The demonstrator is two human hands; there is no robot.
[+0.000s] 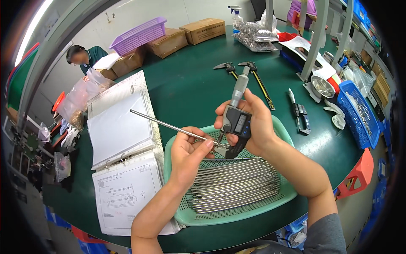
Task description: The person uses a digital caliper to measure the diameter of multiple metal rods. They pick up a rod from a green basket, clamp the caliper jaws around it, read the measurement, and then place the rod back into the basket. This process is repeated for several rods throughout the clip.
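The left hand [186,154] pinches a thin metal rod [156,120] near its lower end, thumb against fingers; the rest of the rod slants up and away to the left of those fingers. The right hand [260,127] has its fingers curled around a micrometer [237,120], its thimble pointing up beyond them and its frame hanging down toward the left fingertips. The rod's near end sits at the micrometer's gap; whether both faces touch it cannot be told.

Directly below both hands' fingers, a green basket [237,221] on the dark green surface [186,84] holds many similar rods [234,184], lying side by side in a loose layer.

The work looks to be midway through one rod's check: the rod is brought to the tool, and the reading seems yet to be settled. The rods in the basket bear no visible mark of being checked or unchecked, so how many are left cannot be told. Left of the left fingers, a binder [116,131] lies open at a drawing [127,194], with no written tally readable there.
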